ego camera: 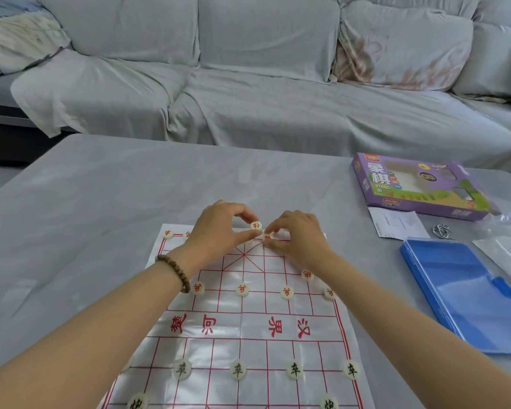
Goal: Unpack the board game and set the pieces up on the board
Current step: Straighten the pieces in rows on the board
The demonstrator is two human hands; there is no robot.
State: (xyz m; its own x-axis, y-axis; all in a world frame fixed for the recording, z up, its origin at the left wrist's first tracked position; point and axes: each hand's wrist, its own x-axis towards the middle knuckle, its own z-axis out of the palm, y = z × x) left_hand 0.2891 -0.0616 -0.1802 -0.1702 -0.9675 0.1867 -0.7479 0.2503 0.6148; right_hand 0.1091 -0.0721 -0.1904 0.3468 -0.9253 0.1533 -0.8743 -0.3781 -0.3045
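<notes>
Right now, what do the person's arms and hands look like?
No sleeves show; the arms are bare up to the frame's edge. The left hand has a bracelet of round brown beads on its wrist. The right hand shows no bracelet or watch.

Grey table (86, 202), faintly mottled top. Board sheet (248, 326), glossy white with red grid, lies flat at near centre, near edge cut off by frame. Purple game box (419, 187) lies flat at far right, window side up. White leaflet (398, 224) lies against box's near side. Blue plastic case (455, 290), lid down, at near right, well apart from board sheet. Small metal item (440, 231) between box and case, too small to identify. Clear plastic bag (508, 249) at right edge, beside case.
</notes>
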